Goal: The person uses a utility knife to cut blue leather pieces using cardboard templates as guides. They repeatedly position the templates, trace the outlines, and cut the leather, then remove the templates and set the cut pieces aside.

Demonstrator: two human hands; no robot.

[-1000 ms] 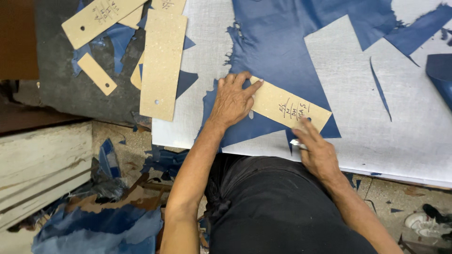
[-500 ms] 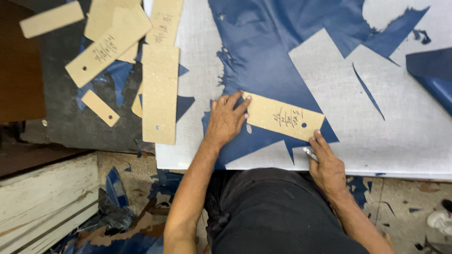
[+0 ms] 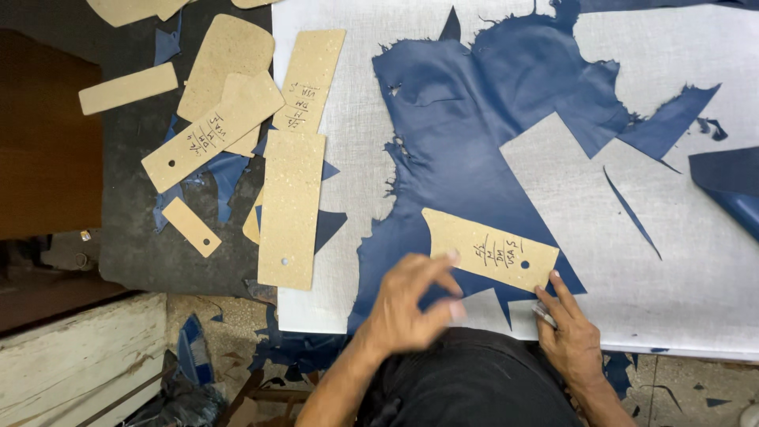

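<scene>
A tan cardboard pattern (image 3: 490, 249) with handwriting and a punched hole lies on a sheet of dark blue leather (image 3: 490, 134) spread over a white cutting board (image 3: 696, 261). My left hand (image 3: 411, 304) hovers at the pattern's near left corner, blurred, fingers curled, fingertips close to its edge. At the pattern's near right corner, my right hand (image 3: 565, 332) grips a small metal-tipped cutting tool (image 3: 544, 315), its fingertips touching the pattern's edge.
Several tan cardboard patterns (image 3: 292, 205) of other shapes lie left of the leather on a dark grey surface (image 3: 134, 237), with blue leather scraps (image 3: 217, 178) among them. A loose blue strip (image 3: 632, 213) and a blue piece (image 3: 731, 190) lie at right. A white-painted wooden box (image 3: 79, 356) stands below left.
My left hand has slid off the pattern toward me and now moves at its near left corner. The right hand stays at the near right corner. The camera view has shifted.
</scene>
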